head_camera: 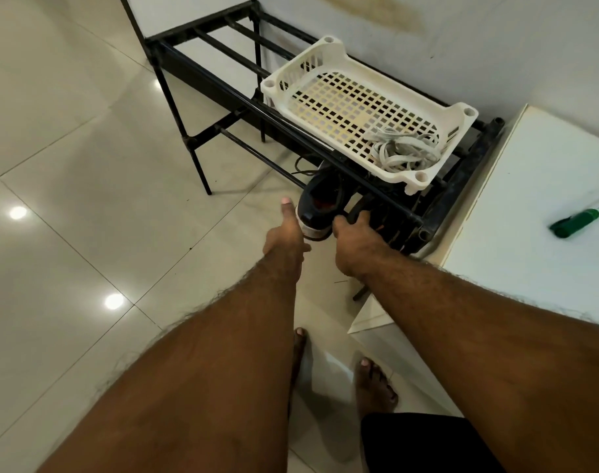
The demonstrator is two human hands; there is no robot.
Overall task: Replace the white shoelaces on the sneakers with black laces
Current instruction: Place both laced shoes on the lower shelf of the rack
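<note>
Two black sneakers sit on the lower shelf of a black metal rack [223, 93], heels toward me. The left sneaker [320, 203] has a white sole, and a black lace [301, 169] trails from its front. My left hand [286, 233] holds its heel, thumb up along the side and fingers under the sole. My right hand [356, 240] grips the heel collar of the right sneaker [390, 227], which is mostly hidden under the rack bar. A bundle of white laces [398, 150] lies in the white plastic basket [274, 85] on the top shelf.
A white cabinet [530, 186] stands close on the right with a green marker [581, 220] on top. The rack stands against the wall on glossy tiled floor [86, 165]. My bare feet [376, 380] are below my arms.
</note>
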